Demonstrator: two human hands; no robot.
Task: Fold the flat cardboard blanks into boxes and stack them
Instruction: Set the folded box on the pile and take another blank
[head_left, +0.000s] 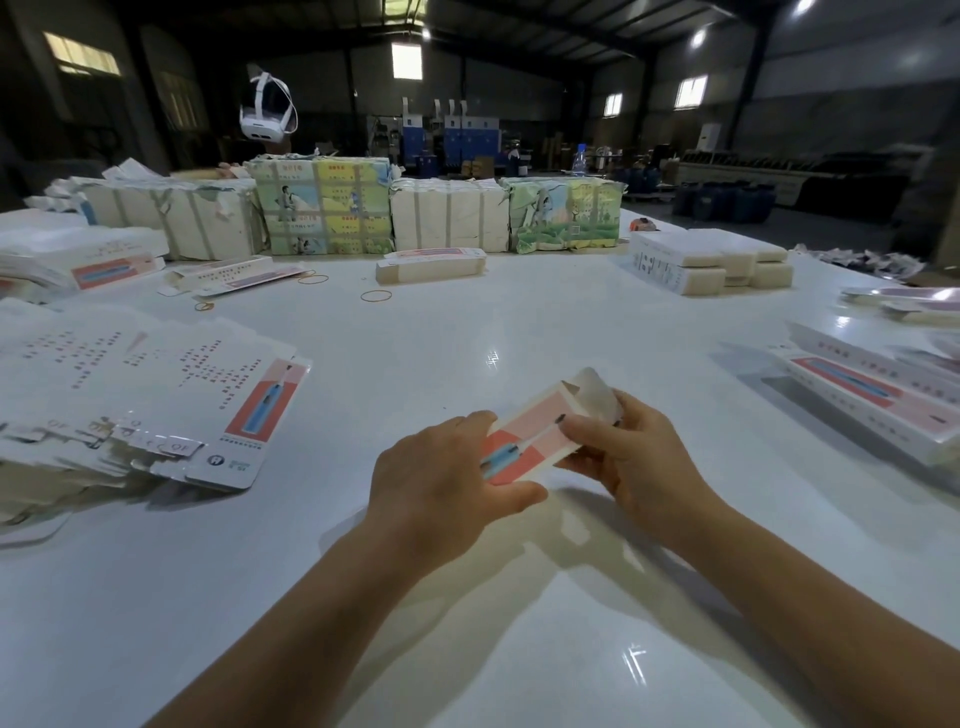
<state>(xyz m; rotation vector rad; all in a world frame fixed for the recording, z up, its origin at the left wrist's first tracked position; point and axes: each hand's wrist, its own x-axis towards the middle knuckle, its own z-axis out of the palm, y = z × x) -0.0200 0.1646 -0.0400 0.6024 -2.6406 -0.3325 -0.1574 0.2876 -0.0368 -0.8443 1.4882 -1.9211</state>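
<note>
— Where do we have our hands?

— Both reach forward over the white bench (519, 322), bare forearms coming in from the lower edge. Our left hand (447, 483) grips the near end of a half-folded box (540, 431), thumb below and fingers (478, 418) curled over the top. Our right hand (628, 457) pinches its far end, where a white end flap (597, 397) stands open above the knuckles. The box is tilted, held just above the bench, its pink face with a blue toothbrush picture turned up to us.

— And around us?

— To our left lies a fanned pile of flat blanks (156, 395), printed side up. To our right, long folded boxes (878, 395) lie side by side near the edge. Across the bench, rubber bands (376, 296) lie loose in front of a small stack of blanks (431, 265), and behind that stands a row of strapped paper-wrapped bundles (322, 208). A white headset (265, 111) shows above them. Beyond is a dim warehouse with small bright windows (406, 61) and blue machines (457, 135).
</note>
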